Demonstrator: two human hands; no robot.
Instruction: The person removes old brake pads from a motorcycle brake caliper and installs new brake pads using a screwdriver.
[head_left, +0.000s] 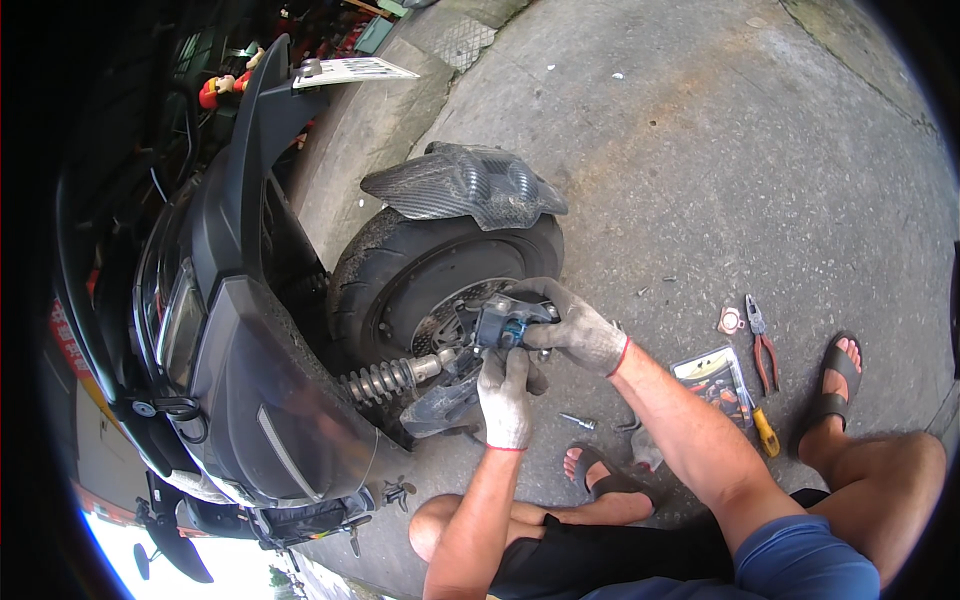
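A dark brake caliper with a blue part inside is held in front of the scooter's rear wheel and brake disc. My right hand, in a grey work glove, is closed round the caliper's right side. My left hand, gloved too, has its fingers closed at the caliper's lower edge. A shock absorber with a coil spring lies just left of my left hand, above a dark lower piece. A carbon-patterned fender sits over the tyre.
The scooter body fills the left. On the pavement to the right lie pliers, a yellow-handled screwdriver, a tool pack, a small round part and a bolt. My sandalled feet are at lower right and lower middle.
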